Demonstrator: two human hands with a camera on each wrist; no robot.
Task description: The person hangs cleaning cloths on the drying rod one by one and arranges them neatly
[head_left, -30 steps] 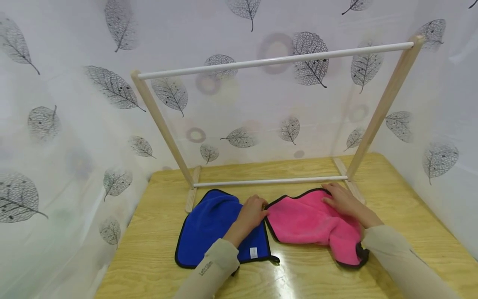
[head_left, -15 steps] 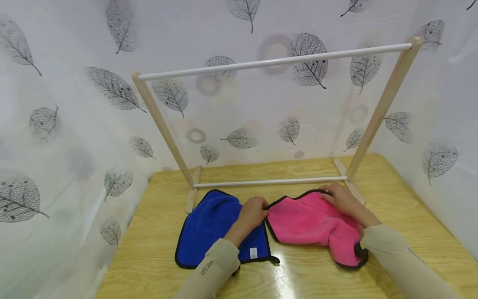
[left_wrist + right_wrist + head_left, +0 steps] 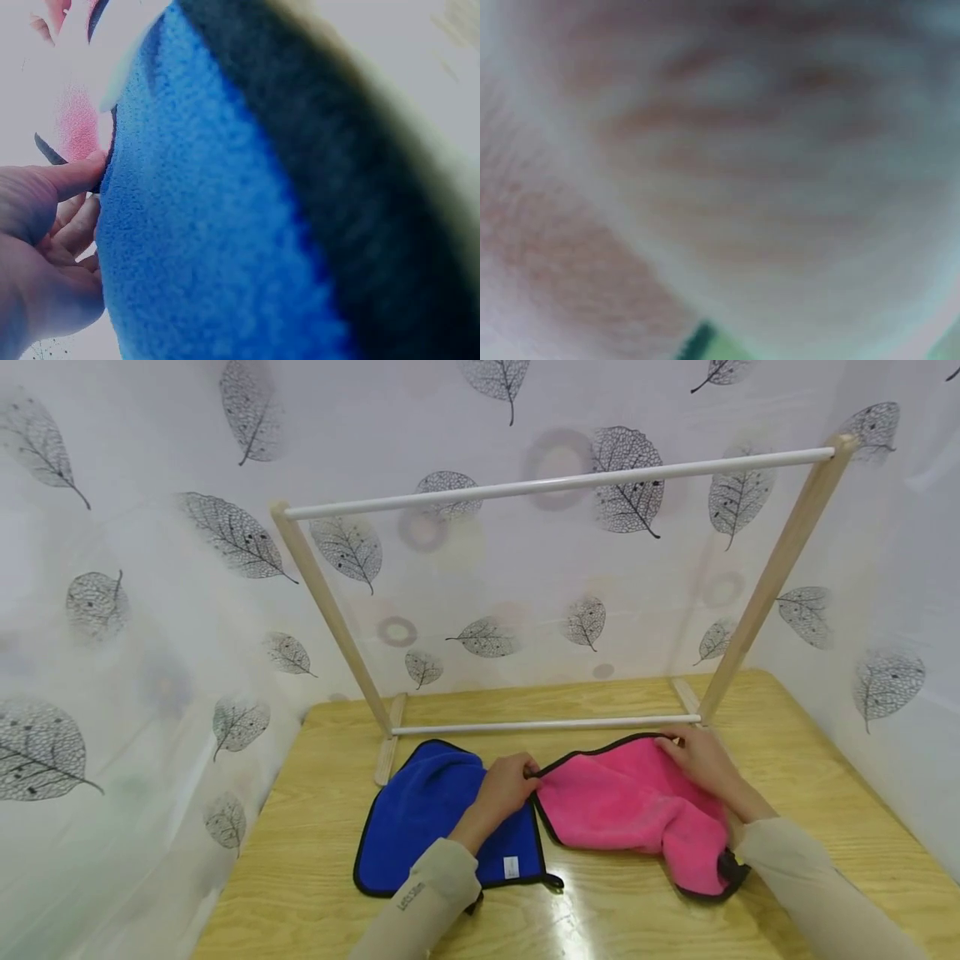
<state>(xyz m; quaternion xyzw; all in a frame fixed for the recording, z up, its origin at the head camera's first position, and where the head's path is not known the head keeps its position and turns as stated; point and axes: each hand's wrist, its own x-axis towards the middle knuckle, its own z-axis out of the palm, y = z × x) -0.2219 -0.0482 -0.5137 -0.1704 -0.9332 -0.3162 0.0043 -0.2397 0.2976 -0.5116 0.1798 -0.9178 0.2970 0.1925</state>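
Observation:
A pink towel (image 3: 611, 802) with black edging lies rumpled on the right of the table, its lower right part folded over. My left hand (image 3: 504, 791) pinches its upper left corner between thumb and fingers, reaching across the blue towel. At the upper right corner, my right hand (image 3: 703, 764) pinches the black edge. The top edge runs between both hands with a slight sag. Flat under my left forearm is the blue towel (image 3: 427, 818), with a white tag and a black loop. In the left wrist view, thumb and fingers (image 3: 71, 176) meet at the pink corner. The right wrist view is mostly blurred.
Behind the towels stands a wooden rack with a white top rod (image 3: 555, 484), a low white rod (image 3: 547, 725) and slanting side posts (image 3: 776, 581). A leaf-patterned curtain (image 3: 480, 585) surrounds the wood-grain table (image 3: 300, 852) at the back and sides.
My right hand has shifted slightly right and up with the pink towel's corner, drawing its top edge straighter. My left hand and the blue towel stay nearly in place.

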